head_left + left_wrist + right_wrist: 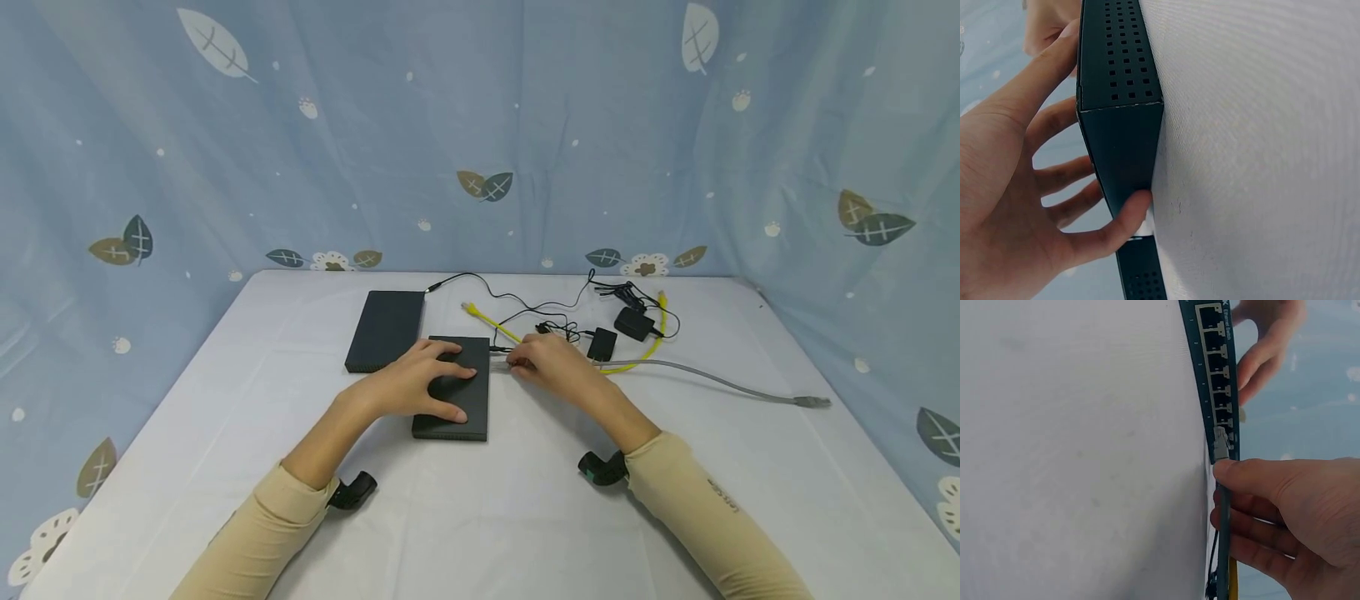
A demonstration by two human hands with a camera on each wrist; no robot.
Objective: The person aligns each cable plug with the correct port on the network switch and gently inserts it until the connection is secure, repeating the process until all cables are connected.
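Note:
A black Ethernet switch (474,408) lies flat on the white table. My left hand (408,385) rests on it, thumb and fingers spread across the top; in the left wrist view the little finger touches its side face. My right hand (553,365) pinches a grey Ethernet cable (712,377) just behind its plug. In the right wrist view the cable's clear plug (1221,444) is at the row of ports (1215,372), near the end; whether it is inside a port I cannot tell.
A second black box (386,329) lies behind and left, a thin black cord at its back corner. Two black power adapters (634,323) with tangled cords and a yellow cable (663,312) lie to the right. The grey cable's other plug (812,402) lies near the right table edge.

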